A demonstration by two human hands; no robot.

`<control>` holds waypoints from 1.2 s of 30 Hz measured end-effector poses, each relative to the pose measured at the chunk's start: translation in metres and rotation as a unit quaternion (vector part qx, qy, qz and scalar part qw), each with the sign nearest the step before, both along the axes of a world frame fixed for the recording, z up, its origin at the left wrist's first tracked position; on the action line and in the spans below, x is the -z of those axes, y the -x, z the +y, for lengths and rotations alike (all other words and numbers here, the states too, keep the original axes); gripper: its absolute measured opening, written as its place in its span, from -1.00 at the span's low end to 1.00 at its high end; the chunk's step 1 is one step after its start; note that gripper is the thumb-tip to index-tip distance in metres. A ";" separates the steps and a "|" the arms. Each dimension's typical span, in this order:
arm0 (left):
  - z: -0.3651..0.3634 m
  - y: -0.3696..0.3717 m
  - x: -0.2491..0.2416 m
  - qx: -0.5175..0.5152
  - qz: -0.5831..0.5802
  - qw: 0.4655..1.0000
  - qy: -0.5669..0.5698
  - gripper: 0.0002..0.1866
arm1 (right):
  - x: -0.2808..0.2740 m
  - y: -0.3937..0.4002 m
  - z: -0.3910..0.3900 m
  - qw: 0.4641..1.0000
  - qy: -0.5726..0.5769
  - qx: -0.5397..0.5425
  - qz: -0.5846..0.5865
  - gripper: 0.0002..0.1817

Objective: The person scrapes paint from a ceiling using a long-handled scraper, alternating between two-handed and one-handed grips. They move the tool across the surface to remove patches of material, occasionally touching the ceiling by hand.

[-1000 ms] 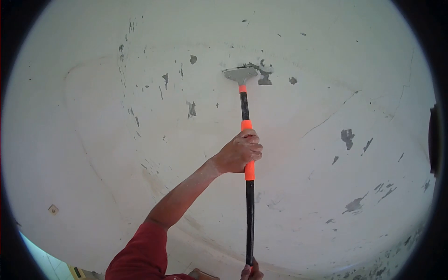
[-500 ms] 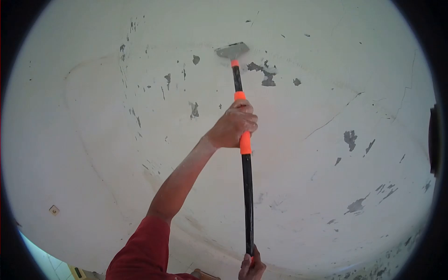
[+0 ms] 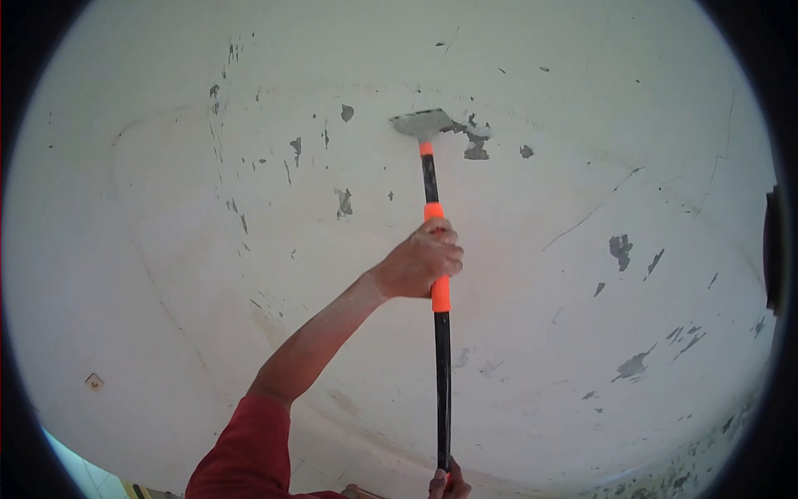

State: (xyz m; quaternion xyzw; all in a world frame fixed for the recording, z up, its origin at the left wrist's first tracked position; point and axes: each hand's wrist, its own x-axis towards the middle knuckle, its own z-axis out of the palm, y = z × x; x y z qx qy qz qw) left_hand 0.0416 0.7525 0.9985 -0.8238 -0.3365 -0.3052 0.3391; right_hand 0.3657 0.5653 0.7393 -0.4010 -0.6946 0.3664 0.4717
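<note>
A long-handled scraper (image 3: 443,374) with a black shaft, orange sleeves and a wide grey blade (image 3: 421,123) reaches up the wall. My left hand (image 3: 426,259) is closed around its upper orange grip, the arm coming in from the lower left in a red sleeve. Down at the bottom edge, my right hand (image 3: 450,484) wraps the lower end of the shaft, partly cut off by the frame. The blade lies against the wall, its right corner beside a bare grey patch (image 3: 476,148) where paint is gone.
The pale wall (image 3: 515,349) carries several grey chipped spots and thin cracks. A small wall socket (image 3: 94,382) sits at the lower left. Something dark (image 3: 775,249) stands at the right edge. Floor tiles (image 3: 91,474) show at the bottom left.
The scraper has moved down the wall, its blade dropping to the level of the bare patch. My left hand has come down with it, and my right hand sits slightly lower.
</note>
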 end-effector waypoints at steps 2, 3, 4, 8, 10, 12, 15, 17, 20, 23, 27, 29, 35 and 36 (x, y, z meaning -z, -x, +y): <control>0.007 0.008 -0.005 -0.016 0.019 1.000 0.016 -0.82 | 0.007 0.004 0.007 1.000 0.029 0.002 0.007 -0.59; 0.010 0.015 -0.022 -0.022 0.024 0.999 -0.038 -0.81 | -0.004 0.011 0.015 1.000 0.020 -0.004 -0.011 -0.57; 0.011 0.021 -0.036 -0.027 0.026 0.995 -0.090 -0.81 | -0.010 0.011 0.019 0.999 0.012 -0.009 -0.033 -0.56; 0.008 0.009 -0.031 -0.023 0.011 0.998 -0.056 -0.82 | 0.001 0.003 0.016 1.000 -0.008 0.001 -0.023 -0.54; 0.005 -0.013 -0.006 -0.009 0.033 0.999 -0.030 -0.81 | 0.025 -0.009 0.002 0.999 0.024 0.007 0.038 -0.55; 0.010 -0.011 -0.008 -0.004 0.039 0.999 -0.009 -0.82 | 0.017 -0.005 0.003 0.999 -0.002 0.016 0.047 -0.56; 0.019 0.008 -0.059 0.007 -0.001 0.996 -0.084 -0.82 | -0.029 0.008 0.022 1.000 0.000 -0.016 0.012 -0.52; 0.018 0.002 -0.058 0.011 -0.002 0.996 -0.088 -0.82 | -0.044 0.002 0.016 1.000 0.006 -0.008 0.014 -0.53; 0.016 -0.019 -0.030 -0.009 0.026 0.997 -0.075 -0.82 | -0.014 -0.007 -0.001 0.999 0.002 0.007 0.033 -0.56; 0.014 -0.041 -0.017 0.010 0.055 0.998 -0.029 -0.79 | 0.006 -0.016 -0.009 0.993 0.028 0.014 0.110 -0.59; 0.013 -0.034 -0.068 -0.041 0.038 0.998 0.021 -0.81 | -0.033 -0.007 0.003 0.996 0.030 -0.007 0.078 -0.59; 0.019 -0.042 -0.050 -0.008 0.037 0.999 -0.033 -0.81 | -0.022 -0.014 -0.002 0.996 0.013 0.006 0.086 -0.59; 0.017 -0.042 -0.047 0.022 0.052 0.998 -0.042 -0.82 | -0.033 -0.008 -0.020 0.995 0.030 0.023 0.091 -0.60; 0.014 -0.040 -0.053 0.026 0.051 0.998 -0.039 -0.82 | -0.035 -0.005 -0.016 0.996 0.027 0.013 0.084 -0.60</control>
